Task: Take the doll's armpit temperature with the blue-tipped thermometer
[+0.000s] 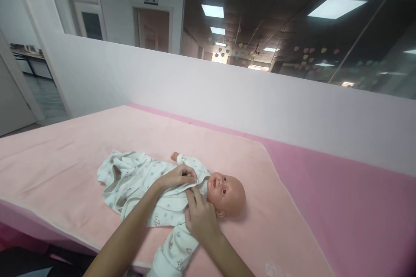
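A baby doll [232, 194] lies on its back, its bald head to the right. It wears white clothing [169, 210] with small green and brown prints, loose at the leg end on the left. My left hand [178, 176] pinches the edge of the garment's front flap at the chest. Just below the doll's chin, my right hand [199, 214] has its fingertips on the cloth beside that edge. One doll hand [174, 156] sticks out of the far sleeve; the near sleeve [177, 246] stretches toward the bottom of the view.
A light pink blanket [81, 147] lies over a darker pink surface [325, 181]. Behind it stands a white low wall [227, 91] with a large window above. A doorway and a table [30, 55] are at the far left.
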{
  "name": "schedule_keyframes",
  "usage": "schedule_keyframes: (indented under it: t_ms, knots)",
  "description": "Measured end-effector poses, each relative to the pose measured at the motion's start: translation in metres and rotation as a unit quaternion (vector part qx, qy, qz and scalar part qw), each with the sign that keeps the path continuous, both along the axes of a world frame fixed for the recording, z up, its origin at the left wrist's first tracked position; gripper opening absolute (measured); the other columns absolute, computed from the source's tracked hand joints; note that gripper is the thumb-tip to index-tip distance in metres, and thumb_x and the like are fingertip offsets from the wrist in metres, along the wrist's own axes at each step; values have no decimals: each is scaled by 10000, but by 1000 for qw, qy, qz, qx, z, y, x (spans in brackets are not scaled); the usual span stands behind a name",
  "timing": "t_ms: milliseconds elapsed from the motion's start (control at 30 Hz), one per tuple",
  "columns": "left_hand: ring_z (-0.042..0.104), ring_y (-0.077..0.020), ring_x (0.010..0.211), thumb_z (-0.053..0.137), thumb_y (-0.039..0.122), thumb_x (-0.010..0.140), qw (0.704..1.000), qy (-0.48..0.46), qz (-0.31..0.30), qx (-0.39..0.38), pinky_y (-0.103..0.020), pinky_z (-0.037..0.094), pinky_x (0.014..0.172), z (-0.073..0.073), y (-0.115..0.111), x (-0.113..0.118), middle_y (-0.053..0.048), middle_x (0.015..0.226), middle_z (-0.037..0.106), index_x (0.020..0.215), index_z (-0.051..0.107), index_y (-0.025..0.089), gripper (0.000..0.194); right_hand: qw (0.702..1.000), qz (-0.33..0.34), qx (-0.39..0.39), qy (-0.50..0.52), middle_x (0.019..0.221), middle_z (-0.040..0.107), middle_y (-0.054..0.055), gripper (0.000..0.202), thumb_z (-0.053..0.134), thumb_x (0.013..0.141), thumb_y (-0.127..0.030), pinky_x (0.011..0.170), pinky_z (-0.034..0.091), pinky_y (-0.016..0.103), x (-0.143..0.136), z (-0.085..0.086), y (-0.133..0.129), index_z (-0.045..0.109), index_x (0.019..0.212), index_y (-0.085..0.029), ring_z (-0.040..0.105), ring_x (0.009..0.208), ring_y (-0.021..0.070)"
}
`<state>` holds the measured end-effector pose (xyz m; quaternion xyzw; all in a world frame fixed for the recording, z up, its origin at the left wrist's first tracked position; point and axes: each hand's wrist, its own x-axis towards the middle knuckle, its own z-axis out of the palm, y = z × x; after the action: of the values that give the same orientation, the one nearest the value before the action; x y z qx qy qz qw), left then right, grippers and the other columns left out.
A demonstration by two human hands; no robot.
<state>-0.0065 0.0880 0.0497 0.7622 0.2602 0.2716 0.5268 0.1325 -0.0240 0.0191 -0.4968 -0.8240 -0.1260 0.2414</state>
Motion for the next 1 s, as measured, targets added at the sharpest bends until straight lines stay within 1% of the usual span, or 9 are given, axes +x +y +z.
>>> schedule_keyframes:
  t_ms: [67, 167, 267, 367, 533, 633, 800, 933, 1000]
  knots:
    - [286, -63, 478, 641, 359, 717, 1000, 7, -5, 1, -206, 194, 455, -1, 0, 0, 65, 471, 337, 704, 638, 94, 264, 997, 35, 36, 56, 1050, 606, 98, 353, 391, 734, -88, 528, 438, 260, 3, -9, 1, 527, 1052, -157, 610, 759, 187]
    - [278, -59, 467, 645, 336, 714, 1000, 13, -18, -2, -205, 186, 450, -3, 2, -2, 68, 461, 327, 695, 638, 95, 242, 982, 67, 66, 165, 902, 638, 61, 270, 349, 799, -86, 567, 447, 233, 4, -16, 2, 547, 960, -173, 611, 743, 154]
    - [281, -56, 465, 656, 325, 704, 998, 14, -53, -18, -204, 187, 446, -3, 4, -6, 63, 462, 349, 683, 640, 91, 235, 956, 63, 72, 277, 800, 630, 50, 233, 348, 829, -101, 609, 458, 221, 0, -19, 2, 547, 927, -173, 610, 759, 146]
    - [283, -55, 472, 668, 312, 697, 995, 16, -90, -28, -200, 198, 448, -1, 4, -9, 59, 471, 358, 683, 648, 90, 224, 935, 40, 53, 348, 776, 624, 45, 209, 358, 848, -129, 612, 460, 224, -4, -24, 1, 550, 916, -178, 606, 730, 141]
    - [209, -47, 449, 690, 291, 690, 993, 32, -111, -19, -201, 178, 436, -2, 3, -10, 88, 441, 231, 714, 676, 93, 200, 924, 20, 3, 381, 724, 612, 23, 166, 402, 867, -196, 553, 437, 213, -6, -30, 2, 560, 918, -189, 588, 647, 131]
    - [202, -46, 450, 690, 295, 694, 993, 35, -110, -15, -204, 170, 434, -4, 4, -10, 85, 444, 239, 721, 682, 89, 208, 918, 6, -29, 395, 687, 598, 12, 133, 433, 868, -233, 516, 413, 208, -6, -30, 2, 551, 910, -190, 577, 613, 131]
    - [210, -49, 455, 689, 306, 694, 993, 42, -109, -16, -206, 175, 439, -7, 6, -10, 83, 450, 236, 729, 689, 85, 224, 894, -5, -79, 441, 692, 588, 5, 161, 432, 877, -264, 496, 402, 202, -7, -25, 1, 535, 978, -193, 566, 595, 126]
    - [213, -52, 459, 686, 328, 694, 993, 46, -109, -16, -210, 173, 444, -5, 5, -11, 85, 466, 228, 731, 677, 88, 242, 888, 2, -90, 451, 721, 604, 16, 175, 428, 878, -269, 507, 411, 201, -6, -23, 2, 554, 973, -193, 572, 612, 127]
    - [210, -54, 467, 687, 341, 691, 991, 43, -123, -26, -208, 177, 449, -3, 4, -12, 89, 486, 221, 747, 656, 98, 252, 886, 6, -89, 454, 721, 612, 18, 182, 424, 880, -269, 512, 416, 201, -6, -23, 2, 560, 971, -190, 573, 607, 124]
